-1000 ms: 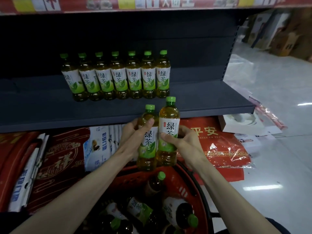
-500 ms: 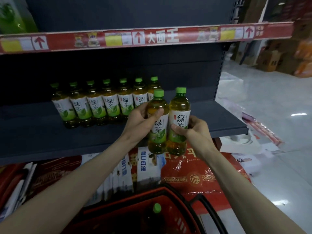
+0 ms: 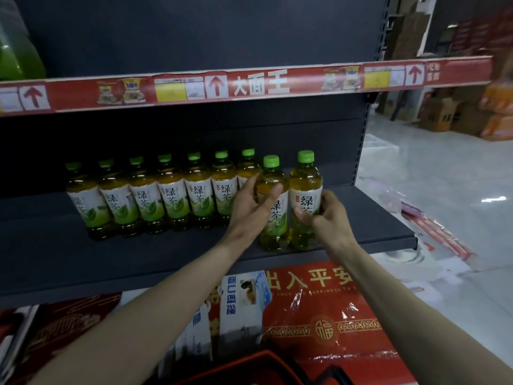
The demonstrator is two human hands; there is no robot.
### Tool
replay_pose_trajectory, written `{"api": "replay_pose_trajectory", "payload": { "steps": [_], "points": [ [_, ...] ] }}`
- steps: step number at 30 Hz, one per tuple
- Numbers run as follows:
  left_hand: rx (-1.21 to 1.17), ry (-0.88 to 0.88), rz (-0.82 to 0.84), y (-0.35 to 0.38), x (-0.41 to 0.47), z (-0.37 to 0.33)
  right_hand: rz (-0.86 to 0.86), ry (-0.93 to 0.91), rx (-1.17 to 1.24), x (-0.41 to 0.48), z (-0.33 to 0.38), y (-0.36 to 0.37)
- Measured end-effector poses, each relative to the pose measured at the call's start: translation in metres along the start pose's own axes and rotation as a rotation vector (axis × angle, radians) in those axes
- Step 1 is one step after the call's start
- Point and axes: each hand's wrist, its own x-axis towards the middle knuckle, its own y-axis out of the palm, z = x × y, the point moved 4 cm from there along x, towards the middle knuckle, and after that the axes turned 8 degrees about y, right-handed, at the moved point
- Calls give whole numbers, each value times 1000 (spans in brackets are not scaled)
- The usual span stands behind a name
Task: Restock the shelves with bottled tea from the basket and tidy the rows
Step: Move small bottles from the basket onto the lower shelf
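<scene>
Several green-capped tea bottles [image 3: 172, 198] stand in a row at the back of the dark shelf [image 3: 69, 259]. My left hand [image 3: 251, 209] grips one tea bottle [image 3: 273, 179] and my right hand [image 3: 326, 215] grips a second tea bottle [image 3: 305, 176]. Both held bottles are upright and side by side, right of the row's end and nearer the shelf's front. Their bases sit at shelf level; I cannot tell whether they touch it. Only the red basket's rim [image 3: 249, 365] shows, at the bottom edge.
A red price strip [image 3: 249, 84] runs along the shelf above. Red packaged goods [image 3: 319, 315] and white packs [image 3: 241, 298] fill the level below. The shelf is bare in front of the row and at the far right. Cardboard boxes [image 3: 444, 115] stand on the floor beyond.
Both hands lifted the two bottles from above the basket up and forward onto the shelf level, beside the row's right end. The view tilted up, so the basket has nearly left the frame.
</scene>
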Motion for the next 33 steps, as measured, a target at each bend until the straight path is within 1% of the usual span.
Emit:
{"api": "replay_pose_trajectory", "payload": {
  "steps": [6, 11, 15, 16, 18, 20, 23, 25, 29, 31, 33],
  "points": [
    [-14, -5, -13, 14, 10, 23, -5, 16, -7, 23, -17, -5],
    [-42, -11, 28, 19, 13, 28, -4, 16, -19, 34, -27, -8],
    [7, -47, 71, 15, 2, 33, 11, 9, -66, 33, -28, -10],
    [25, -77, 85, 14, -5, 36, 19, 12, -87, 31, -30, -11],
    [136, -137, 63, 8, -23, 43, 3, 25, -192, 28, -38, -14],
    [261, -222, 21, 3, -40, 54, -32, 48, -306, 22, -47, -16],
    [319, -317, 10, 3, -53, 72, -122, 28, -408, 13, -54, -20],
    [342, -327, 4, 5, -52, 78, -163, 20, -432, 12, -54, -21],
    [449, -294, 18, 10, -39, 84, -194, 39, -455, 21, -55, -21],
    [478, -327, 27, 14, -33, 86, -220, 43, -462, 28, -55, -20],
    [589, -353, 32, 17, -28, 86, -244, 45, -472, 37, -56, -19]
  ]
}}
